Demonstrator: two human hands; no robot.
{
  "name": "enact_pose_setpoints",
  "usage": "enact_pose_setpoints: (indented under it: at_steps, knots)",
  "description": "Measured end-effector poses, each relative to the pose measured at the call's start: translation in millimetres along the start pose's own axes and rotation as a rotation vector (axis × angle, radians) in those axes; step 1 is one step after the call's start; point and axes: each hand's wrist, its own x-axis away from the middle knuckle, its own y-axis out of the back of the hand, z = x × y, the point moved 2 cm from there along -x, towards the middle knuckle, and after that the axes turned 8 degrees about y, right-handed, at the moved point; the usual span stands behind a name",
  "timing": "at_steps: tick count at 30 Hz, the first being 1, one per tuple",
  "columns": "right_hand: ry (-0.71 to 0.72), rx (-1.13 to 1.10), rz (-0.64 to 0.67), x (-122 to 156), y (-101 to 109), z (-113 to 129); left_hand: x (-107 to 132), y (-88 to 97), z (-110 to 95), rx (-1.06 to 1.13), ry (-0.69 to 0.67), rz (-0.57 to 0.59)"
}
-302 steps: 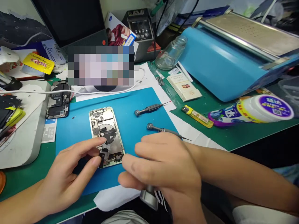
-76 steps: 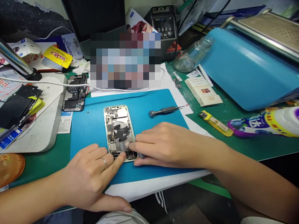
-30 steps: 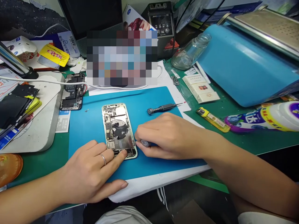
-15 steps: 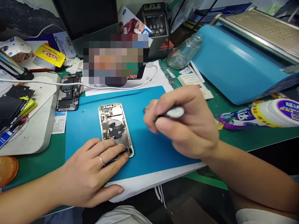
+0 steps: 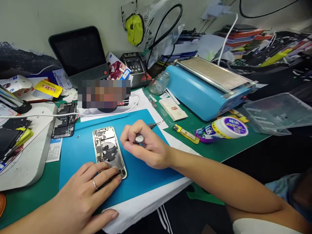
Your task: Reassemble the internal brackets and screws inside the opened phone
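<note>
An opened smartphone with bare inner parts lies on a blue mat. My left hand, a ring on one finger, rests over its lower end with fingers stretched and thumb apart, hiding that corner. Right of the phone, my right hand is closed around a slim tool with a pale rounded end; its tip is hidden, and the fingers are clear of the phone. Past the knuckles a thin pointed tool shows on the mat, partly hidden. Tiny screws lie left of the phone.
Another opened phone lies at left beside a white block. A white cable crosses behind the mat. To the right stand a blue machine, a glass jar, a yellow cutter, a tub and a clear plastic box.
The view has swung up and right, showing more of the bench. My right hand appears nearer the phone, its grip on the tool unchanged. My left hand stays on the phone.
</note>
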Motion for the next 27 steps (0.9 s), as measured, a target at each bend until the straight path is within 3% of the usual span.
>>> enact_pose_setpoints:
  at_steps: [13, 21, 27]
  knots:
    - [0.159, 0.364, 0.094, -1, 5, 3, -3, 0.2, 1, 0.045, -0.005, -0.019]
    - [0.108, 0.781, 0.154, -3, 15, 8, -9, 4.7, 0, 0.084, -0.036, -0.007]
    - [-0.042, 0.833, 0.161, 0, 18, 11, -7, 3.4, -1, 0.116, -0.019, -0.026]
